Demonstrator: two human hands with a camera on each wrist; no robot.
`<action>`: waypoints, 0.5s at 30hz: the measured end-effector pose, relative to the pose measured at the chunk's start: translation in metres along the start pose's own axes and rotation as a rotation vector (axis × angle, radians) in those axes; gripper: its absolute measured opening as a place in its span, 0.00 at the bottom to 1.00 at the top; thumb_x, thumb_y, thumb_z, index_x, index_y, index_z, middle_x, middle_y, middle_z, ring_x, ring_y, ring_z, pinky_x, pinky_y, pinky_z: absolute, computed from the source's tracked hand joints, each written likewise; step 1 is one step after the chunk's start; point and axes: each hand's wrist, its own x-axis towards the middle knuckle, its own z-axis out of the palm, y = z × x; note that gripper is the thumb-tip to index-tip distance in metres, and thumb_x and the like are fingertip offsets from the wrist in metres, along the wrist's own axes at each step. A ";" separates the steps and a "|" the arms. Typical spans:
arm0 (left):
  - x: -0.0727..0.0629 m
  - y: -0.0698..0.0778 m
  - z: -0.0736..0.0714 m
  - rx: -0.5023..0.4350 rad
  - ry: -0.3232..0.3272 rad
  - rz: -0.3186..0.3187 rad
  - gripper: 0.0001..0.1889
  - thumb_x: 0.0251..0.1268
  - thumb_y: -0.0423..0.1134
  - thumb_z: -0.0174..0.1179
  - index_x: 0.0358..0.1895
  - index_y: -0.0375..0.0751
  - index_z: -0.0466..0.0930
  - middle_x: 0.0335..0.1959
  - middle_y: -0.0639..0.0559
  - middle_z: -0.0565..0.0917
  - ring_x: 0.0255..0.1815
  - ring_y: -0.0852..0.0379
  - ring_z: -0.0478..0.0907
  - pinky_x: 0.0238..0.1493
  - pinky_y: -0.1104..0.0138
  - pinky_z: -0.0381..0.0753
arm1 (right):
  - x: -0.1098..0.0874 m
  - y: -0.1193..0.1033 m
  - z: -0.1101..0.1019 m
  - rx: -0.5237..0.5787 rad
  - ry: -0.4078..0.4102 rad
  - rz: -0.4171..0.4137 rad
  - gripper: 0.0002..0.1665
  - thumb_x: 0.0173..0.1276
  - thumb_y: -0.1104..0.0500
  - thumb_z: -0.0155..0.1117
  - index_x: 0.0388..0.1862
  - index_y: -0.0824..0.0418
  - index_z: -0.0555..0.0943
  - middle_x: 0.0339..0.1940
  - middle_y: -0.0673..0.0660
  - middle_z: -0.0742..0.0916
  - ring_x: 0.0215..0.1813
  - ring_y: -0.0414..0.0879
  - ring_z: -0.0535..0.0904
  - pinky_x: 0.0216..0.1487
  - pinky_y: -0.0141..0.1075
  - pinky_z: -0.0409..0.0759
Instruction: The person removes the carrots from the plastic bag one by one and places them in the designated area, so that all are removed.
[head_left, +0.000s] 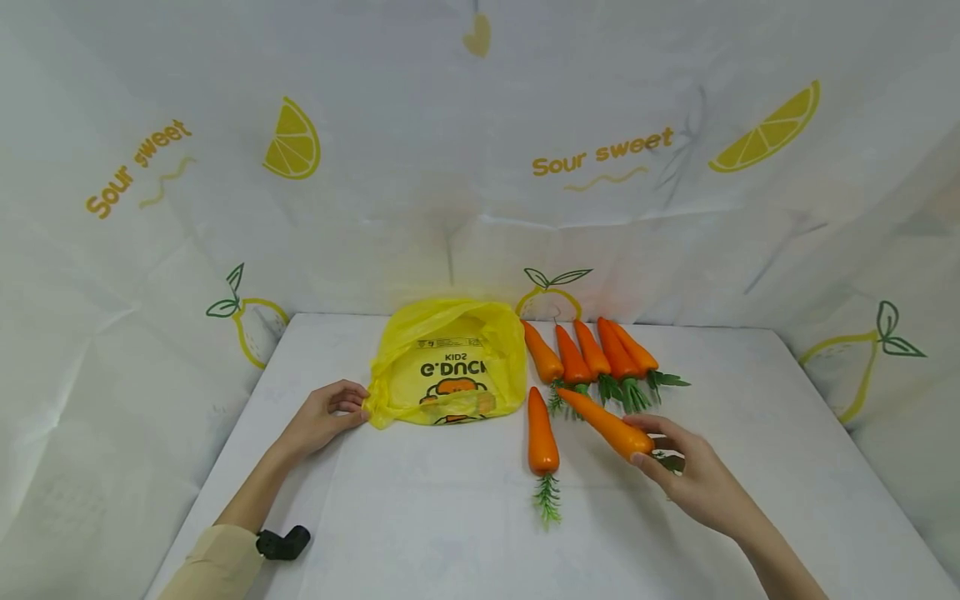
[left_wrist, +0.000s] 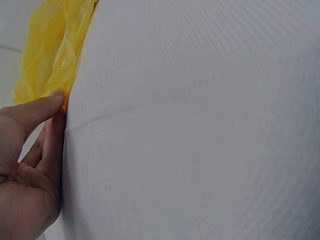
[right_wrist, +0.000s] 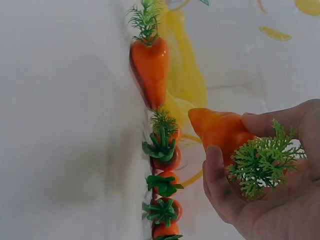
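Observation:
My right hand (head_left: 693, 475) grips a toy carrot (head_left: 607, 423) by its thick end, its tip toward the yellow plastic bag (head_left: 397, 367). In the right wrist view this carrot (right_wrist: 220, 131) is above the table, its leafy green top near the palm. At the bag's near left corner, my left hand (head_left: 324, 419) pinches the plastic between thumb and fingers; the left wrist view shows the thumb (left_wrist: 42, 110) on the bag's edge (left_wrist: 65, 75). The bag lies with its mouth partly spread. Just right of it, a single carrot (head_left: 543, 442) lies with its leaves toward me.
Several more carrots (head_left: 595, 350) lie in a row at the back right, leaves toward me. The white table (head_left: 420, 517) ends at a lemon-printed cloth (head_left: 420, 233) behind and at both sides. A black wrist device (head_left: 283, 543) sits at the left cuff.

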 end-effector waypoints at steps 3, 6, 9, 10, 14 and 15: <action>0.000 0.000 0.000 -0.003 0.000 0.000 0.18 0.72 0.36 0.73 0.59 0.34 0.82 0.51 0.38 0.88 0.45 0.62 0.85 0.50 0.76 0.83 | -0.009 0.003 0.000 0.004 -0.016 0.043 0.29 0.74 0.59 0.76 0.70 0.60 0.80 0.63 0.61 0.88 0.56 0.51 0.86 0.53 0.30 0.88; 0.000 0.001 0.000 -0.009 0.000 -0.002 0.18 0.72 0.36 0.73 0.59 0.34 0.82 0.51 0.38 0.88 0.45 0.62 0.85 0.50 0.77 0.83 | -0.017 0.006 0.003 0.018 -0.033 0.083 0.29 0.73 0.59 0.76 0.70 0.61 0.80 0.64 0.61 0.88 0.58 0.54 0.86 0.52 0.36 0.91; 0.000 0.001 0.000 -0.014 0.001 -0.005 0.18 0.72 0.36 0.73 0.59 0.34 0.82 0.51 0.38 0.88 0.45 0.62 0.85 0.50 0.77 0.83 | -0.022 0.008 0.007 0.024 -0.050 0.109 0.29 0.73 0.59 0.76 0.70 0.61 0.80 0.64 0.61 0.88 0.58 0.54 0.86 0.52 0.39 0.91; -0.001 0.001 0.000 -0.015 0.000 -0.006 0.18 0.72 0.36 0.73 0.59 0.34 0.82 0.52 0.38 0.88 0.45 0.62 0.85 0.50 0.77 0.83 | -0.022 0.009 0.008 0.021 -0.056 0.114 0.29 0.73 0.59 0.76 0.70 0.61 0.80 0.64 0.61 0.88 0.58 0.54 0.85 0.52 0.39 0.91; -0.001 0.002 0.000 -0.016 0.001 -0.009 0.18 0.72 0.36 0.73 0.59 0.34 0.82 0.52 0.38 0.87 0.45 0.62 0.84 0.49 0.77 0.83 | -0.022 0.012 0.012 0.015 -0.068 0.129 0.29 0.73 0.59 0.75 0.70 0.62 0.79 0.65 0.63 0.88 0.57 0.52 0.86 0.52 0.39 0.90; -0.001 0.001 0.000 -0.015 0.001 -0.009 0.18 0.72 0.36 0.73 0.59 0.34 0.82 0.52 0.38 0.87 0.45 0.62 0.84 0.49 0.77 0.83 | -0.022 0.013 0.012 0.014 -0.072 0.132 0.29 0.74 0.59 0.75 0.71 0.62 0.79 0.65 0.64 0.88 0.57 0.52 0.86 0.52 0.40 0.91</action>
